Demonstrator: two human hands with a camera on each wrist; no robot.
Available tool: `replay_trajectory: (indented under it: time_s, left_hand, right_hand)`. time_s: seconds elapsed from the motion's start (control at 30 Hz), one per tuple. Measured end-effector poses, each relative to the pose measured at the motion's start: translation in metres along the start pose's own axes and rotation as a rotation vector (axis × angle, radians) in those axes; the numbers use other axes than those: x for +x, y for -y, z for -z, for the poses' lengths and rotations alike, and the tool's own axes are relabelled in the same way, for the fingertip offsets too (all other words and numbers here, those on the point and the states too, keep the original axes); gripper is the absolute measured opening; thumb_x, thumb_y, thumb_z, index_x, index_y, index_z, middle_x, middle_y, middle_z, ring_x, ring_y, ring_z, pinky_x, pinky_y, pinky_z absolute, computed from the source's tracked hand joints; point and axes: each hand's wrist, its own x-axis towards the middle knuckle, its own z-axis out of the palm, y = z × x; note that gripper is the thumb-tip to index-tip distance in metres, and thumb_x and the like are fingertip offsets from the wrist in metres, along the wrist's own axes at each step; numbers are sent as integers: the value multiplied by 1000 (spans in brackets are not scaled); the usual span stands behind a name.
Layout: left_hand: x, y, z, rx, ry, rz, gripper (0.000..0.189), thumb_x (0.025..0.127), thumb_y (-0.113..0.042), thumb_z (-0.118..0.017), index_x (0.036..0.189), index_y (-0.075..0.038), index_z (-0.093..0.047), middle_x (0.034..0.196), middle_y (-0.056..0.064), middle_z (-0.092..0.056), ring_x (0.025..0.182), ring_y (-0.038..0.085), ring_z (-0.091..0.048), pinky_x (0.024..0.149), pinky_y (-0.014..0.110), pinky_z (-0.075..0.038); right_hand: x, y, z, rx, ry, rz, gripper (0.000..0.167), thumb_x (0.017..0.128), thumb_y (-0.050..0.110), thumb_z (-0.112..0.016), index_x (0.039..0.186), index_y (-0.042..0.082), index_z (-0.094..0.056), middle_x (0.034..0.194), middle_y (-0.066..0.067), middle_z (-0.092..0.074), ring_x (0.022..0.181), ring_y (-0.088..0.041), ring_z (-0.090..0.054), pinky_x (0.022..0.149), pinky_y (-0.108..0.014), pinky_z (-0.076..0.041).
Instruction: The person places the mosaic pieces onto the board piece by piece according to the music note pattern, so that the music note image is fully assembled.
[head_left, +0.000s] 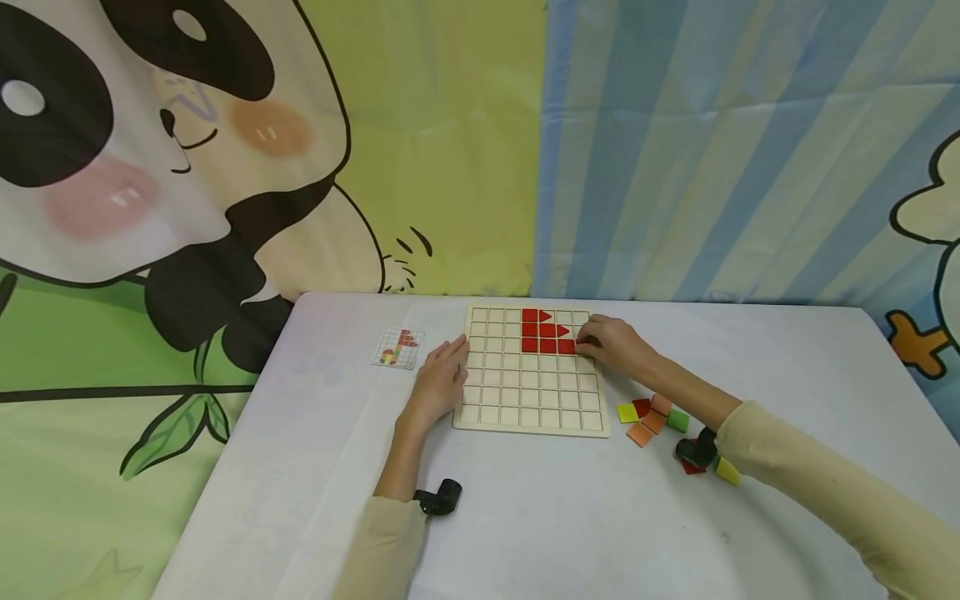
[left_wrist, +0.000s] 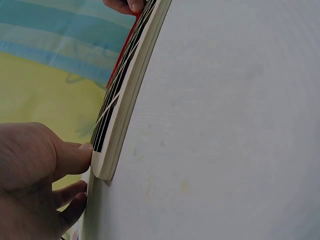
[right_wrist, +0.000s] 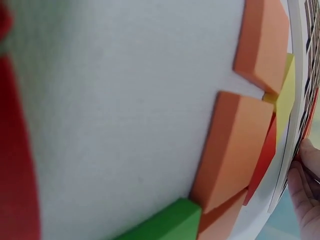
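Observation:
A light wooden grid board [head_left: 528, 392] lies on the table with several red tiles [head_left: 530, 329] in its upper right part, squares and triangles in three rows. My left hand [head_left: 437, 383] rests along the board's left edge, fingers extended; in the left wrist view its thumb [left_wrist: 75, 157] touches the frame by a corner. My right hand [head_left: 618, 343] is over the board's right edge at the third row. Its curled fingertips pinch a small red tile, mostly hidden, beside the last red square. In the right wrist view those fingers [right_wrist: 302, 185] show at the board.
Loose tiles lie right of the board: a yellow tile [head_left: 627, 413], a green tile [head_left: 678, 419], several orange tiles [head_left: 640, 434] and red ones. Another yellow tile [head_left: 727, 471] is near the right sleeve. A small pattern card [head_left: 398, 348] lies left of the board. Behind the table hangs a printed curtain [head_left: 450, 150].

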Motion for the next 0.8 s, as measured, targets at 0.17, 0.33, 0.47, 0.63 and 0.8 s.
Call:
replay_trajectory:
  time_s: [0.17,0.33,0.47,0.63,0.8]
  left_hand:
    - [0,0,0,4,-4,-7,51,105,-7,-53,156,-3,-44,169,6,-34,158,34,-25,127,60,-21]
    - [0,1,0,4,1,-7,51,105,-7,-53,155,-3,-44,169,6,-34,158,34,-25,127,59,-21]
    - [1,1,-1,5,2,-7,51,105,-7,-53,155,-3,-44,169,6,-34,158,34,-25,127,59,-21]
    - [0,0,0,8,-5,-12,51,105,-6,-54,155,-2,-45,168,7,-35,158,35,-26,127,61,-22]
    - [-2,0,-1,3,-4,-11,51,105,-6,-53,155,-2,-45,168,7,-35,158,35,-26,127,61,-22]
  right_hand:
    - [-2,0,5,10,27,65,9,90,4,-77,95,-4,-79,91,-13,-69,80,-24,-64,71,-35,-58]
    - [-6,-1,7,32,54,73,14,90,-4,-74,103,-7,-78,94,-15,-69,82,-26,-66,71,-33,-59]
    - [-7,-2,6,31,55,54,14,91,-4,-73,104,-7,-78,96,-16,-71,84,-26,-66,73,-35,-60]
    - [-5,-1,6,28,42,19,12,90,-3,-74,101,-5,-78,97,-16,-73,87,-28,-67,76,-40,-60]
    - [-6,0,5,46,34,-6,11,91,-3,-73,100,-5,-78,98,-17,-74,89,-31,-68,79,-43,-61]
